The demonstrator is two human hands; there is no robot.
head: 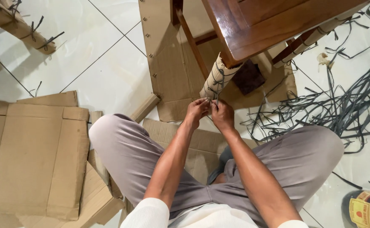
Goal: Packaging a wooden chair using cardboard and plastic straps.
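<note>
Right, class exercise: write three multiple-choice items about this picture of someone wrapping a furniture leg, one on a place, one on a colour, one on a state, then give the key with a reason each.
1. Where does the pile of loose dark straps lie?
A. on the floor to the person's right
B. on the person's lap
C. on top of the wooden furniture

2. What colour are the person's trousers?
A. bright red
B. pale grey
C. dark green

3. How is the wooden leg nearest the hands?
A. bare wood
B. wrapped in cardboard and tied with straps
C. lying loose on the floor

Key: 1 A, the straps spread over the white tiles at the right. 2 B, both bent knees show pale grey cloth. 3 B, corrugated cardboard sleeves the leg, dark straps cross it, and the left hand and right hand meet at its lower end.
</note>
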